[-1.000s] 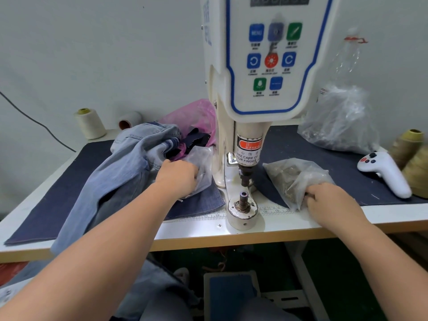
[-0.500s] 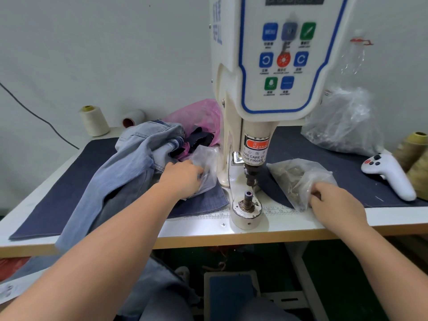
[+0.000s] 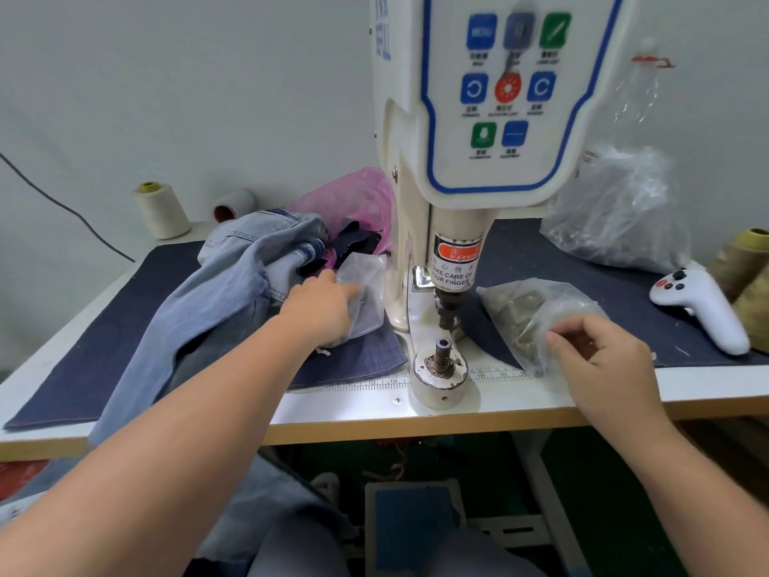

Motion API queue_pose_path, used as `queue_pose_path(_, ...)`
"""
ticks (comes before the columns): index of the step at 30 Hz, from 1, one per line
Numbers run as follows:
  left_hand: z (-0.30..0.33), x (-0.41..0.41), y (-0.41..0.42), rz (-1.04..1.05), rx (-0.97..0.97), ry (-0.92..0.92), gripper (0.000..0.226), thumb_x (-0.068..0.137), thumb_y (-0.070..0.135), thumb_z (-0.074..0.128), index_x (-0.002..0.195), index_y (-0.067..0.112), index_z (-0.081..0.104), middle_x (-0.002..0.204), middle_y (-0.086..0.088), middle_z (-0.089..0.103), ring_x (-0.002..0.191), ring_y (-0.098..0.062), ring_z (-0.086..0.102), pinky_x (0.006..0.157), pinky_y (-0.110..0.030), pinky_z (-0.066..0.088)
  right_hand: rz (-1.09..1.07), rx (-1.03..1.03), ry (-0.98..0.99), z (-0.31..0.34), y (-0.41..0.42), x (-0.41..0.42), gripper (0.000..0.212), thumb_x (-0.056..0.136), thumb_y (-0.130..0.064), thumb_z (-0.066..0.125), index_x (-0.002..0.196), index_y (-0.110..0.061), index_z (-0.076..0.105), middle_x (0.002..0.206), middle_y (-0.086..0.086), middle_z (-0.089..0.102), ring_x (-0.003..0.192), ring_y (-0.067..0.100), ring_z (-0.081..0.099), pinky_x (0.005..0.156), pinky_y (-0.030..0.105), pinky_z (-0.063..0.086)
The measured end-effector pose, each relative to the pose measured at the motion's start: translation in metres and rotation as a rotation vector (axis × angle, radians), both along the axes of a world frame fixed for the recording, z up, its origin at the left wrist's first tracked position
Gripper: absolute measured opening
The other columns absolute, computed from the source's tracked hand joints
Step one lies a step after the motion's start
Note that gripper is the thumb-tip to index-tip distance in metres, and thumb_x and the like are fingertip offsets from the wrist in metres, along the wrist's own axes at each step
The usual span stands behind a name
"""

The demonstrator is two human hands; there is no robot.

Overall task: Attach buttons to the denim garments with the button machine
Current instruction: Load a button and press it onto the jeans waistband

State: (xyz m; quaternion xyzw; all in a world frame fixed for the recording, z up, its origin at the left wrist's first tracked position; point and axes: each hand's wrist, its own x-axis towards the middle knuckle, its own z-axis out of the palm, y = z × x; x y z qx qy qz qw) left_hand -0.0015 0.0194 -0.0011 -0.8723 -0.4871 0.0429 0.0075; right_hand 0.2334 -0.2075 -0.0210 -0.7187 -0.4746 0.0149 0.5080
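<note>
Button machine: We see the white button machine standing at the middle of the bench, its blue-edged control panel facing us and a red warning label above the punch; the round lower die sits at the bench's front edge, bare, with no cloth on it.
Denim garment: We find a light-blue denim garment heaped left of the machine, one part hanging over the front edge of the bench; it lies on a dark denim mat that covers that side.
Left hand: Our left hand reaches across the garment, fingers fairly straight, resting on a small clear plastic bag just beside the machine's column; we cannot tell whether the thumb grips it.
Right hand: Our right hand has curled fingers pinching the clear plastic of a bag of metal buttons, which lies just right of the die.
Behind: We note a pink plastic bag with dark cloth pieces behind the garment, and a larger clear bag at the right rear.
Edges: We see a cream thread cone upright at the left rear, olive thread cones at the far right, and a white handheld controller lying near them.
Below: We glimpse a blue foot pedal under the bench.
</note>
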Motion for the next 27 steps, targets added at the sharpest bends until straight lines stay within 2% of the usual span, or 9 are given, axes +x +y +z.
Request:
queue_pose_path(3, 0.007, -0.002, 0.001, -0.011, 0.007, 0.057, 0.049, 0.094, 0.012, 0.051, 0.138, 0.034, 0.049, 0.120, -0.009, 0.037, 0.114, -0.034, 0.047, 0.086, -0.039, 0.043, 0.040, 0.073, -0.044, 0.003, 0.003, -0.015, 0.029, 0.085, -0.005, 0.072, 0.075, -0.032, 0.064, 0.074, -0.014, 0.066, 0.077, 0.001, 0.061, 0.067, 0.004, 0.043)
queue_pose_path(6, 0.008, 0.000, 0.000, 0.014, 0.136, 0.122, 0.041, 0.096, 0.015, 0.050, 0.134, 0.029, 0.056, 0.111, -0.006, 0.035, 0.116, -0.030, 0.044, 0.082, -0.036, 0.039, 0.079, 0.068, -0.078, 0.001, 0.007, -0.032, 0.024, 0.083, -0.005, 0.072, 0.076, -0.028, 0.065, 0.074, -0.013, 0.064, 0.077, 0.003, 0.060, 0.067, 0.007, 0.044)
queue_pose_path(10, -0.001, -0.001, 0.000, 0.059, 0.311, 0.117, 0.038, 0.102, 0.033, 0.040, 0.135, 0.021, 0.055, 0.125, -0.010, 0.045, 0.117, -0.029, 0.047, 0.087, -0.037, 0.041, 0.167, 0.031, -0.127, -0.005, 0.008, -0.048, 0.020, 0.082, -0.005, 0.072, 0.075, -0.022, 0.064, 0.072, -0.013, 0.061, 0.076, 0.008, 0.059, 0.065, 0.011, 0.043)
queue_pose_path(14, -0.004, 0.003, 0.003, 0.092, 0.196, 0.129, 0.051, 0.103, 0.046, 0.028, 0.139, 0.018, 0.051, 0.133, -0.014, 0.045, 0.121, -0.033, 0.047, 0.095, -0.042, 0.040, 0.207, -0.019, -0.128, -0.011, 0.005, -0.056, 0.022, 0.084, -0.004, 0.071, 0.075, -0.023, 0.064, 0.073, -0.015, 0.060, 0.074, 0.010, 0.058, 0.065, 0.012, 0.044)
queue_pose_path(17, 0.004, 0.002, 0.008, 0.036, 0.084, 0.143, 0.051, 0.103, 0.044, 0.027, 0.139, 0.016, 0.049, 0.133, -0.015, 0.046, 0.118, -0.034, 0.050, 0.095, -0.043, 0.041, 0.205, -0.038, -0.127, -0.014, 0.004, -0.059, 0.023, 0.084, -0.003, 0.073, 0.075, -0.023, 0.064, 0.073, -0.015, 0.060, 0.073, 0.008, 0.058, 0.064, 0.010, 0.044)
queue_pose_path(20, 0.011, -0.001, 0.010, -0.151, 0.033, 0.047, 0.035, 0.103, 0.028, 0.037, 0.117, 0.008, 0.063, 0.118, -0.012, 0.055, 0.105, -0.032, 0.056, 0.086, -0.036, 0.046, 0.199, -0.045, -0.120, -0.015, 0.003, -0.060, 0.023, 0.084, -0.004, 0.074, 0.074, -0.023, 0.064, 0.072, -0.015, 0.060, 0.074, 0.009, 0.059, 0.064, 0.009, 0.043)
queue_pose_path(22, 0.010, -0.006, 0.011, -0.181, 0.076, -0.141, 0.021, 0.099, 0.018, 0.046, 0.098, 0.005, 0.063, 0.101, -0.005, 0.052, 0.092, -0.029, 0.057, 0.075, -0.034, 0.042, 0.197, -0.047, -0.116, -0.016, 0.003, -0.060, 0.023, 0.083, -0.004, 0.074, 0.074, -0.023, 0.064, 0.072, -0.015, 0.060, 0.075, 0.009, 0.059, 0.064, 0.009, 0.043)
queue_pose_path(25, 0.009, -0.013, 0.009, -0.217, 0.219, -0.393, 0.014, 0.094, 0.008, 0.051, 0.087, 0.002, 0.061, 0.093, -0.011, 0.053, 0.077, -0.024, 0.046, 0.066, -0.032, 0.031, 0.198, -0.055, -0.116, -0.018, 0.003, -0.061, 0.023, 0.083, -0.003, 0.073, 0.074, -0.022, 0.064, 0.071, -0.015, 0.060, 0.076, 0.008, 0.059, 0.064, 0.008, 0.042)
queue_pose_path(27, 0.013, -0.018, 0.005, -0.295, 0.355, -0.524, 0.008, 0.087, -0.001, 0.056, 0.081, -0.002, 0.061, 0.085, -0.016, 0.055, 0.068, -0.026, 0.045, 0.058, -0.034, 0.030, 0.195, -0.058, -0.108, -0.017, 0.004, -0.062, 0.023, 0.083, -0.004, 0.074, 0.073, -0.022, 0.064, 0.071, -0.014, 0.059, 0.076, 0.007, 0.058, 0.064, 0.008, 0.042)
